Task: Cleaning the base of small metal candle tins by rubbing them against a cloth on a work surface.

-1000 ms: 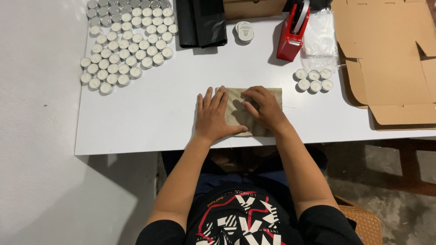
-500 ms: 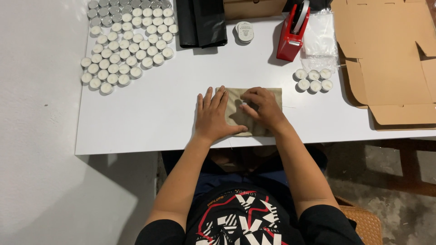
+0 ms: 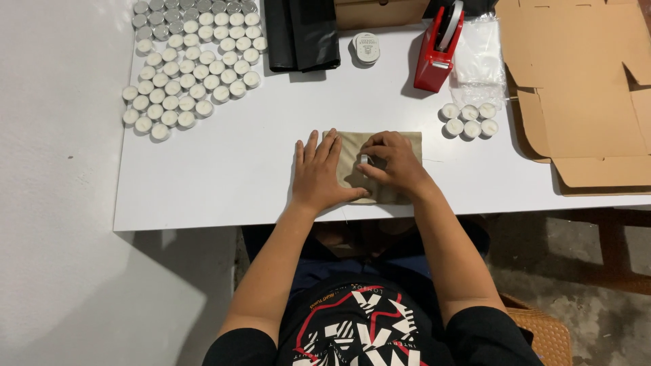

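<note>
- Brown paper pouch [image 3: 400, 146] is laid flat on the white table [image 3: 224, 176], near the front edge, right in front of the person.
- The pouch is pressed down by the left hand [image 3: 317, 173], which is spread flat with its fingers apart. Nothing is gripped by it.
- A small white candle [image 3: 364, 160] is pinched in the fingertips of the right hand [image 3: 393, 161], which is curled on top of the pouch. The fingers are closed tight on the candle.
- The step seems to be the filling of the pouch, with the candle held right at its left end.
- For the next move, the mouth of the pouch would have to be kept open and steady, so the candle can be slid in straight.
- Five more candles [image 3: 468, 120] are set close together on the right, just past the pouch.
- A big bunch of candles [image 3: 186, 64] is lined up in rows at the far left.
- A red tape holder [image 3: 439, 51] is stood at the far side, and a flat cardboard box [image 3: 576, 81] is spread out on the right.
</note>
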